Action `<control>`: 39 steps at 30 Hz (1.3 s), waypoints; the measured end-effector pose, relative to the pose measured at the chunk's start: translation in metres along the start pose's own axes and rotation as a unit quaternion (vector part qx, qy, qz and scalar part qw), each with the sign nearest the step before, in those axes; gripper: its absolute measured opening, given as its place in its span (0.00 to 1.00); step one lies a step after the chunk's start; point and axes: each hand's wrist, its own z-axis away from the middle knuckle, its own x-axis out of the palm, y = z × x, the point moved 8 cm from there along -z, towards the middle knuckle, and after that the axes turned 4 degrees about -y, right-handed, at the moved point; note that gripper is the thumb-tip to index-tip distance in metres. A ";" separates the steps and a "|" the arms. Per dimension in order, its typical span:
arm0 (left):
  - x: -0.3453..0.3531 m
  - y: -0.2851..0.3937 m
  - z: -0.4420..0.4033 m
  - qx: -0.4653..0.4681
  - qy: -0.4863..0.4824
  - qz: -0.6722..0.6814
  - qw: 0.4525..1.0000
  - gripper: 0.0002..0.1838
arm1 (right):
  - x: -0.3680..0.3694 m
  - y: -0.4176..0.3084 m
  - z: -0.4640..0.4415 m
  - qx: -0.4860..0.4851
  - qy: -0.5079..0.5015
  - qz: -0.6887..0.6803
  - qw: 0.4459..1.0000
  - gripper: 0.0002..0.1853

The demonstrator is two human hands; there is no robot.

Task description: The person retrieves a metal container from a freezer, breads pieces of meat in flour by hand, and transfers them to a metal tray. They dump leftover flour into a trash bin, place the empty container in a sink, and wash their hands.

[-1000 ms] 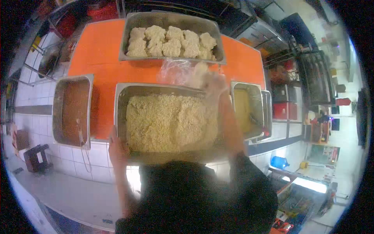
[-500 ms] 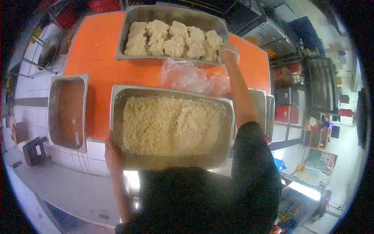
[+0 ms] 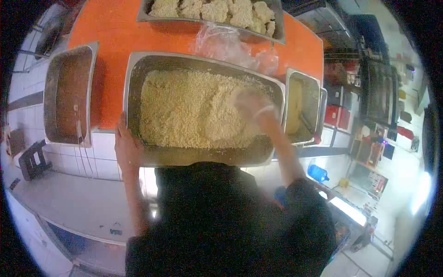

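1. Crumb, a pale, coarse mass, fills most of the floor of a large metal pan set directly before the person, on the near side of the orange table.
2. Right hand: inside the pan, over the right part of the crumb, palm side out of sight. It is blurred, so I cannot tell whether the fingers are spread or gathered, or whether anything is held in them. A pale band shows at the wrist.
3. Left hand: against the outside of the pan's near left corner, fingers pointing away along the left wall. Whether it pinches the rim or only rests against it, I cannot tell.
4. Step in hand, as I judge it: working the crumb with the right hand while the left steadies the pan. Such work calls for a firm left hand and a right hand kept inside the walls.
5. Crumb relative to the grip: directly under or just beside the right fingers, contact hidden by blur; well apart from the left hand, with the pan's left wall between them.
6. Around them: a far pan with rough, coated pieces; crumpled clear plastic between it and the large pan; a left pan; a right pan with pale yellowish contents.
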 end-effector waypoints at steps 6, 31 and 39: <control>0.007 -0.012 0.003 -0.031 -0.051 0.044 0.997 0.42 | 0.098 -0.013 0.004 0.113 0.065 -0.408 0.904 0.25; -0.009 0.007 0.005 0.016 -0.028 0.029 0.999 0.41 | 0.079 0.037 0.011 0.034 0.064 -0.344 0.936 0.35; -0.008 0.007 0.002 0.013 -0.014 0.073 0.997 0.42 | -0.151 0.108 0.014 0.266 0.175 -0.244 0.916 0.29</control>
